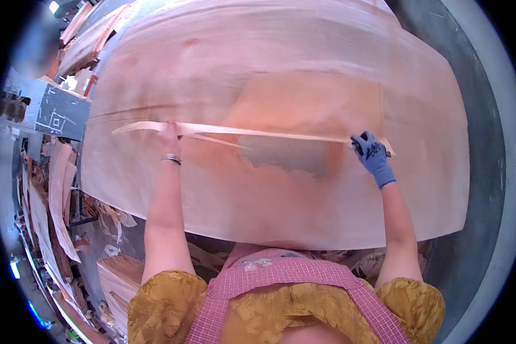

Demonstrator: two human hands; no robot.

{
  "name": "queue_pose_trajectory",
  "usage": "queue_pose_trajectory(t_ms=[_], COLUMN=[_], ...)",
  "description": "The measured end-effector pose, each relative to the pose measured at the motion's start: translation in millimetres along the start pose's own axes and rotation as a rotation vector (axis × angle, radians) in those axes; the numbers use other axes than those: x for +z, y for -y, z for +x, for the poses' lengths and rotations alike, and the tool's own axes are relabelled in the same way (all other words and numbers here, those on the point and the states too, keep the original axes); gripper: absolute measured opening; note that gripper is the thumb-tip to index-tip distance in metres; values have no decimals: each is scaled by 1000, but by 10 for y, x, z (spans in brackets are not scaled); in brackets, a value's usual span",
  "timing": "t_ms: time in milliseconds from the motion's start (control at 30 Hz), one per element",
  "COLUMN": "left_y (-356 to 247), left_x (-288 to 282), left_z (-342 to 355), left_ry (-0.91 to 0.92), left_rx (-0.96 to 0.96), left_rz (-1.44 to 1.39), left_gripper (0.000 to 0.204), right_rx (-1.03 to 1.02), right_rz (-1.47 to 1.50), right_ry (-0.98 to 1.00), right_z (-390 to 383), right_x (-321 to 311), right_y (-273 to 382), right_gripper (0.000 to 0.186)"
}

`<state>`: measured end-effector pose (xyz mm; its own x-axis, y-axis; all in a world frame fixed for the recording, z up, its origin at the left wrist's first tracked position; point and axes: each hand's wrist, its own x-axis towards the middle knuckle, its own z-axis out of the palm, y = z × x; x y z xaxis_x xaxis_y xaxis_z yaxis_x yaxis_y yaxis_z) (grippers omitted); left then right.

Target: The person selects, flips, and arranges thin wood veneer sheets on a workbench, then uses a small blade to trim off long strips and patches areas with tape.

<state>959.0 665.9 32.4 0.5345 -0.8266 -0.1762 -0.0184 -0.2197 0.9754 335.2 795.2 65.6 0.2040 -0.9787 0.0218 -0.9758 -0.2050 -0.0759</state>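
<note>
A long, thin pale strip of wood veneer is stretched from left to right above a broad veneer sheet. My left hand, bare with bracelets at the wrist, is closed round the strip near its left end, and a narrow splinter points off to the right beside it. In a blue glove with dark marks, my right hand is closed at the strip's right end. A small dark piece shows at that hand's right side; I cannot tell what it is. A ragged grey gap lies below the strip.
A darker orange veneer area surrounds the far side of the gap. Stacked veneer offcuts lie to the left, with more scraps by the near left corner. A grey block with white markings stands at the sheet's left edge.
</note>
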Motion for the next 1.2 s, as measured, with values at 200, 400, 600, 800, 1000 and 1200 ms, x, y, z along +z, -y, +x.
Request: queue_pose_trajectory(t_ms=[200,400,600,800,1000,1200], left_y=[23,559,696,590,260,545], left_x=[-140,-529,-769,-1025,362,926], left_z=[47,274,338,321,-895,-1124], left_ry=[-160,-303,-285,-311,263,395], left_rx=[-5,54,55,158,735,767], left_rz=[174,156,103,200,746,940], left_gripper=[22,17,16,35,69,81], right_rx=[-97,-127,-141,242,333,39], right_rz=[46,34,158,402,474,472], right_ry=[-5,181,362,228,199,-161], right_z=[-196,-376,-385,-83,-102,546], right_x=[2,341,52,233,444,449], right_y=[438,811,1156,1260,1152,1604], right_gripper=[31,40,48,70,75,48])
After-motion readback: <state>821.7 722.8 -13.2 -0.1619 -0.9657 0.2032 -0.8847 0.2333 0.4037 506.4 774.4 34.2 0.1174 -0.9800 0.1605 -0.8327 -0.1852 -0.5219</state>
